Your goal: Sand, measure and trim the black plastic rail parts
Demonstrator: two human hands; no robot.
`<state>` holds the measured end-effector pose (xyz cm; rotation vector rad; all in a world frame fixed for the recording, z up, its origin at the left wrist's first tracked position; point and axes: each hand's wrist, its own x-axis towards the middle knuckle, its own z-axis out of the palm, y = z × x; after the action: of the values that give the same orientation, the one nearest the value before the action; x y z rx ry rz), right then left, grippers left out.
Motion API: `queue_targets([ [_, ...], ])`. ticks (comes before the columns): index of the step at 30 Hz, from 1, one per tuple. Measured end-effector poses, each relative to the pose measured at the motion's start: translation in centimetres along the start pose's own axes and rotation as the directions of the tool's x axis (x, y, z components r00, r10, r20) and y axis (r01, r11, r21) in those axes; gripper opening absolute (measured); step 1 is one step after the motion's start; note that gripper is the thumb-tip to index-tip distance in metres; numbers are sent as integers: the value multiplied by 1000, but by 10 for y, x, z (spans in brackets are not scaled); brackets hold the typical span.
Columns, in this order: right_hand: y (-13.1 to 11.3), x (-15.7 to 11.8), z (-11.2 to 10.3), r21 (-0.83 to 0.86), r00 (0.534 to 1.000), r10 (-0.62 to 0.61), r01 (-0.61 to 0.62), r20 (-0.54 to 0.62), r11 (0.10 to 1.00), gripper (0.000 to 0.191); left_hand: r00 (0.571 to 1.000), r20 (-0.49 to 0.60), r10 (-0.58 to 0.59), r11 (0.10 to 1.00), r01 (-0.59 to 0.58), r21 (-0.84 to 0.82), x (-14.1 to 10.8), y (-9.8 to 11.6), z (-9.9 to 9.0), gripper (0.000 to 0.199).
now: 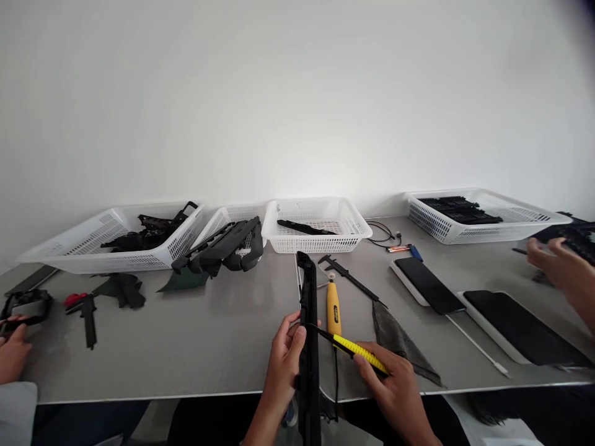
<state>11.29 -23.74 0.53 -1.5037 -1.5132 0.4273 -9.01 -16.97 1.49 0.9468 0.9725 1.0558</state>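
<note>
I see the long black part (308,322) with its long axis running from near to far at the tabletop's (186,347) near edge, my left hand (283,359) closed around it, my right hand (395,387) closed on the yellow knife (360,353), whose tip touches its right side.

The long black plastic strip (308,347) I grip runs off the frame at six o'clock, its lower end unseen. At three o'clock, another person's hand (558,266) is cut by the edge; what it touches is blurred.
</note>
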Motion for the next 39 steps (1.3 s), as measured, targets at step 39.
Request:
queue_targets([
  [39,0,4,5,-2,999,36,-35,34,999,44,988,42,-152,986,154,-60,-1,8,-3,89],
])
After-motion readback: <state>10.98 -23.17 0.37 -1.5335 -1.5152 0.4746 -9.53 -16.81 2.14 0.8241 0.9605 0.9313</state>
